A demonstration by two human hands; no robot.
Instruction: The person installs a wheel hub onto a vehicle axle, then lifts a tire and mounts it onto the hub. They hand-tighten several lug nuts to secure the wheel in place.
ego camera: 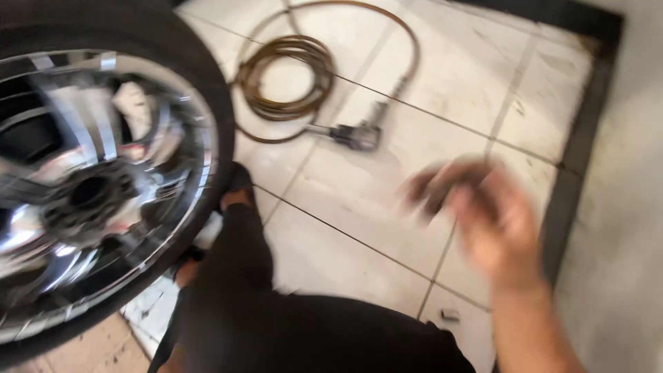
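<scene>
My right hand [483,214] hangs blurred in mid-air over the white tiled floor [359,193], at the right of the view. Its fingers are curled and dark with grime; I cannot tell whether anything is in them. A car wheel with a black tyre [207,76] and a shiny chrome rim [90,186] fills the left side, standing upright against my leg in dark trousers [242,276]. My left hand is out of view.
A pneumatic impact wrench [356,135] lies on the tiles behind the wheel, joined to a coiled brown air hose [283,79]. A dark border strip [580,131] and a grey wall [621,207] run along the right. A small pale object [450,314] lies near my forearm.
</scene>
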